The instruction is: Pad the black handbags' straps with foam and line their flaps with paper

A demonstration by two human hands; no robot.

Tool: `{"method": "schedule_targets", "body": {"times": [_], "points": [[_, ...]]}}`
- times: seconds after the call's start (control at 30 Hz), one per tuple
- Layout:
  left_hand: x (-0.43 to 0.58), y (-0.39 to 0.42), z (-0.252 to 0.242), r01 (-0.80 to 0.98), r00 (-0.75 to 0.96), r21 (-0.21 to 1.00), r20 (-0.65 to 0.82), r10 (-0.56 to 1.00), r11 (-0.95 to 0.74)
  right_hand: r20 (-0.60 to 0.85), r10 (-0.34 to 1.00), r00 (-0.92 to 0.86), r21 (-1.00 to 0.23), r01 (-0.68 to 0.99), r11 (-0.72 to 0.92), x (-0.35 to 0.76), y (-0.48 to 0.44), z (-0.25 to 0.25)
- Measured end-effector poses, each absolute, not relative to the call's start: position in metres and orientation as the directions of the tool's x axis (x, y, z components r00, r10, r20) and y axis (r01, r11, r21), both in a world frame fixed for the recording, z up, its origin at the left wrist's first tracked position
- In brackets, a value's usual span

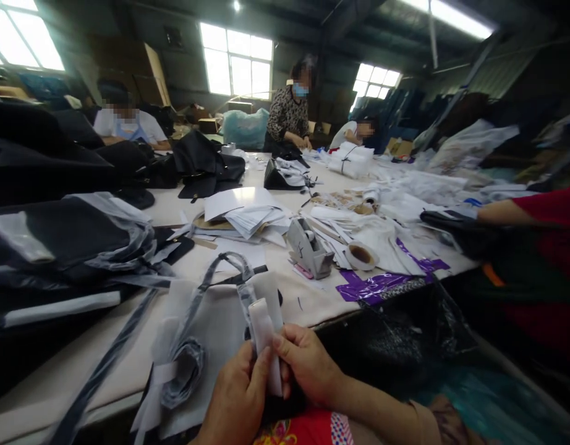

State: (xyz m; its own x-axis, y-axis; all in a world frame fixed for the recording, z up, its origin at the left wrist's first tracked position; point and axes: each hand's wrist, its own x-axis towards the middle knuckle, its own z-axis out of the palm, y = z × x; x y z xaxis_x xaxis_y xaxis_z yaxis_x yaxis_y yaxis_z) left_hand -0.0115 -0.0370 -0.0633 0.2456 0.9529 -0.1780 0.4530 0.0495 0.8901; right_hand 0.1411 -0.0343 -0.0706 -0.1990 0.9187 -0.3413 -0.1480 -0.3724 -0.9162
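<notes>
Both my hands meet at the near edge of the table on a white strip of wrapping foam (263, 327). The fingers of my left hand (242, 388) pinch it from the left, while my right hand (304, 358) grips its right edge. Under and behind the strip lies a bag (220, 309) covered in white sheeting, with a plastic-wrapped handle (236, 259) looped up at its top. A rolled, plastic-wrapped strap (185, 371) rests on the bag's left part, beside a white foam band (162, 374). My fingers hide part of the strip.
A grey tape dispenser (309, 247) and a tape roll (360, 254) stand beyond my hands. Paper sheets (248, 210) lie in a pile. Black bags (72, 241) are heaped at left. Purple tape (373, 287) runs along the table edge. Co-workers sit or stand around; a red sleeve (554, 207) is at right.
</notes>
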Motion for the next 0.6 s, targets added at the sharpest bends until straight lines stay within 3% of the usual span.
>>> {"method": "schedule_targets", "body": {"times": [0.1, 0.17, 0.23, 0.37, 0.5, 0.6], "points": [[-0.008, -0.036, -0.069, 0.435, 0.210, 0.898, -0.173, 0.962, 0.066, -0.169, 0.976, -0.138, -0.978, 0.148, -0.149, 0.150, -0.035, -0.064], [-0.006, -0.036, -0.069, 0.404, 0.179, 0.910, -0.180, 0.967, 0.094, 0.018, 0.994, -0.105, -0.924, 0.379, 0.056, 0.156, -0.034, -0.057], [-0.005, -0.036, -0.065, 0.369, 0.166, 0.922, -0.187, 0.968, 0.115, 0.051, 0.995, -0.081, -0.878, 0.471, 0.083, 0.160, -0.030, -0.050], [-0.004, -0.036, -0.055, 0.334, 0.230, 0.933, -0.221, 0.948, 0.137, -0.166, 0.978, -0.126, -0.932, 0.344, -0.114, 0.159, -0.013, -0.044], [-0.003, -0.038, -0.049, 0.328, 0.168, 0.930, -0.232, 0.958, 0.167, -0.349, 0.906, -0.238, -0.936, 0.124, -0.328, 0.151, -0.006, -0.046], [-0.002, -0.038, -0.050, 0.316, 0.153, 0.932, -0.237, 0.959, 0.180, -0.303, 0.930, -0.206, -0.942, 0.210, -0.261, 0.155, -0.003, -0.043]]}}
